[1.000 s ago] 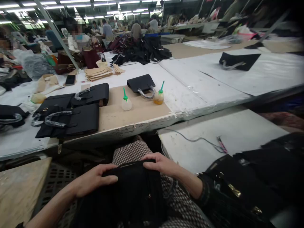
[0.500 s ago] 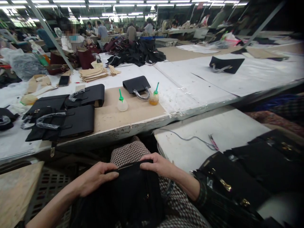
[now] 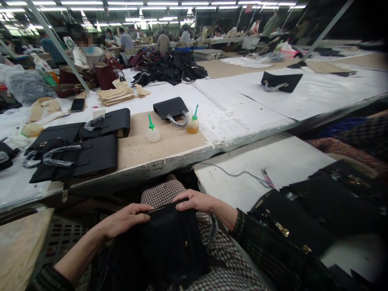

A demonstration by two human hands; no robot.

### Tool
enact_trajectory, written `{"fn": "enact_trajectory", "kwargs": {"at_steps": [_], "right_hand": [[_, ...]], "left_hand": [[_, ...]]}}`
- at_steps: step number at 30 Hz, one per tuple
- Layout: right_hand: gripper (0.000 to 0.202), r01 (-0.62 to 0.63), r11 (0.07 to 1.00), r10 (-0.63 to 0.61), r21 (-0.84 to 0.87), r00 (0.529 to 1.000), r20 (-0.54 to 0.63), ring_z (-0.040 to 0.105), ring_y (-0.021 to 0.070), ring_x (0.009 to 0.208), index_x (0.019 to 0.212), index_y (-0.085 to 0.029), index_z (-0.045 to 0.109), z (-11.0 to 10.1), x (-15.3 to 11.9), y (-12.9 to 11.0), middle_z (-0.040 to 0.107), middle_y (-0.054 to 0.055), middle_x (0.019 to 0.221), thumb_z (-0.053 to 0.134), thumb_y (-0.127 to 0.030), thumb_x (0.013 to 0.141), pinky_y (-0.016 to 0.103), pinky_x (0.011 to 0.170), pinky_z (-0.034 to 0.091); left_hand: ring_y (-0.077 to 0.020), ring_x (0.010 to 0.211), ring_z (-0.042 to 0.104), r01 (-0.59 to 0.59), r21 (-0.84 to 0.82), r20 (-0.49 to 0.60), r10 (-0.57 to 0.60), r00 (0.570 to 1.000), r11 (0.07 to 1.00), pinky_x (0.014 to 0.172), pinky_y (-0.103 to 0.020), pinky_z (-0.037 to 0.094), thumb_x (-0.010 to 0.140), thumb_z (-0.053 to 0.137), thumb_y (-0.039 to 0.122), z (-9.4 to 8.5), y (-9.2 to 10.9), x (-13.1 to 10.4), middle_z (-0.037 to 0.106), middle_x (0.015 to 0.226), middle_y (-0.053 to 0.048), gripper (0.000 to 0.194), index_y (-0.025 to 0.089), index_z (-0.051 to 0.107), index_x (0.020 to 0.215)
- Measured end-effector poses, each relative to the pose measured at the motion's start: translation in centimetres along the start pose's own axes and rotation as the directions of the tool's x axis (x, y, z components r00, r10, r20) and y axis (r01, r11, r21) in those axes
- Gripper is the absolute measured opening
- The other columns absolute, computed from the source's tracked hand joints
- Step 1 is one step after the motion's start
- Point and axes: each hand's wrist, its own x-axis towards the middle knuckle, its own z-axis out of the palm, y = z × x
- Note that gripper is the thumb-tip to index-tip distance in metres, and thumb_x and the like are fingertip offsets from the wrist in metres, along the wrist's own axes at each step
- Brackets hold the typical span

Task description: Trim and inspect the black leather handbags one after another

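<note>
A black bag (image 3: 169, 238) lies on my lap over a checked cloth (image 3: 165, 190), its top edge toward the table. My left hand (image 3: 125, 220) grips the left end of that edge between thumb and fingers. The right end is pinched by my right hand (image 3: 194, 202), thumb on the near side. Between the hands a thin pale line shows along the edge. A small gold-coloured piece sits on the bag's right part, and a plastic-wrapped handle (image 3: 211, 232) shows beside it. The fingertips behind the edge are hidden.
On the white table (image 3: 221, 121) are black bags (image 3: 97, 155), two glue bottles (image 3: 153, 133) with green nozzles and a phone (image 3: 78, 105). A lower table (image 3: 239, 182) at right holds a cord, a pink-handled tool (image 3: 267, 178) and black pieces (image 3: 297, 222). People work behind.
The view has shifted slightly, moving the tables' contents a little left. Both hands keep their hold on the bag's edge; my right forearm is now more covered by its sleeve.
</note>
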Motion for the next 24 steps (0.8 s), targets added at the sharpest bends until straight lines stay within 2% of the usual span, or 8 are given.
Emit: {"fn": "enact_trajectory", "kwargs": {"at_steps": [4,11,16,18,19,22,23,24], "right_hand": [[0.034,0.097,0.973,-0.078,-0.21,0.992,0.096,0.061,0.0133,0.072,0.098,-0.015,0.074,0.0,0.0,-2.2,0.071,0.001,0.085,0.076,-0.038,0.074,0.023,0.067,0.048],[0.038,0.224,0.852,-0.207,-0.474,0.974,0.088,0.063,0.0172,0.081,0.106,-0.014,0.074,-2.4,1.6,-5.9,0.073,0.002,0.091,0.077,-0.033,0.073,0.025,0.075,0.047],[0.037,0.135,0.86,-0.217,-0.492,0.97,-0.113,0.063,0.0179,0.079,0.103,-0.01,0.071,-4.3,1.9,-5.0,0.074,0.007,0.091,0.064,-0.042,0.085,0.026,0.069,0.048],[0.037,0.193,0.845,-0.341,-0.498,0.912,-0.227,0.063,0.0183,0.09,0.111,-0.013,0.067,-4.5,0.5,-3.7,0.072,0.008,0.104,0.059,-0.041,0.089,0.029,0.08,0.049],[0.036,0.231,0.832,-0.425,-0.505,0.85,-0.311,0.063,0.0183,0.095,0.113,-0.014,0.065,-4.4,-0.5,-2.8,0.071,0.008,0.109,0.058,-0.04,0.09,0.03,0.086,0.048],[0.031,0.302,0.821,-0.562,-0.484,0.575,-0.595,0.061,0.0187,0.105,0.113,-0.019,0.064,-3.4,-3.9,0.7,0.068,0.007,0.114,0.054,-0.04,0.093,0.034,0.098,0.044],[0.031,0.308,0.845,-0.533,-0.436,0.529,-0.66,0.06,0.0192,0.107,0.113,-0.02,0.064,-2.8,-4.9,1.9,0.068,0.007,0.115,0.053,-0.041,0.094,0.035,0.098,0.044],[0.031,0.32,0.875,-0.484,-0.364,0.532,-0.695,0.06,0.0201,0.108,0.113,-0.02,0.063,-1.9,-5.7,3.1,0.067,0.007,0.115,0.053,-0.042,0.094,0.037,0.097,0.045]], "left_hand": [[-0.0197,0.091,0.064,0.003,-0.044,-0.069,-0.007,0.998,0.999,0.085,-0.028,0.047,0.086,0.063,0.038,0.3,0.0,-0.4,0.072,0.104,-0.002,0.036,0.016,0.068,0.114],[-0.0186,0.073,0.067,0.011,-0.175,-0.3,-0.064,0.952,0.985,0.07,-0.025,0.05,0.07,0.079,0.04,0.0,-0.1,1.6,0.076,0.087,-0.004,0.038,0.015,0.072,0.098],[-0.0163,0.063,0.067,0.05,-0.257,-0.317,-0.133,0.939,0.965,0.062,-0.023,0.051,0.063,0.085,0.037,0.1,-2.5,3.3,0.075,0.078,-0.004,0.038,0.015,0.072,0.092],[-0.015,0.066,0.069,0.041,-0.268,-0.344,-0.135,0.929,0.963,0.064,-0.021,0.052,0.065,0.084,0.038,0.2,-3.9,2.7,0.076,0.082,-0.003,0.039,0.016,0.072,0.094],[-0.0148,0.069,0.069,0.028,-0.285,-0.365,-0.136,0.921,0.958,0.066,-0.021,0.053,0.066,0.084,0.039,0.2,-4.7,2.1,0.076,0.086,-0.003,0.039,0.017,0.071,0.097],[-0.016,0.076,0.072,-0.035,-0.389,-0.478,-0.169,0.862,0.921,0.07,-0.022,0.056,0.068,0.084,0.036,-0.2,-7.4,-0.2,0.077,0.094,-0.003,0.045,0.019,0.069,0.108],[-0.0165,0.078,0.072,-0.06,-0.424,-0.53,-0.194,0.826,0.904,0.07,-0.022,0.057,0.068,0.084,0.034,-0.4,-8.4,-0.8,0.078,0.095,-0.003,0.047,0.02,0.069,0.11],[-0.017,0.079,0.073,-0.081,-0.453,-0.579,-0.224,0.784,0.888,0.07,-0.022,0.057,0.068,0.084,0.031,-0.5,-9.3,-1.3,0.078,0.095,-0.003,0.047,0.02,0.069,0.111]]}}
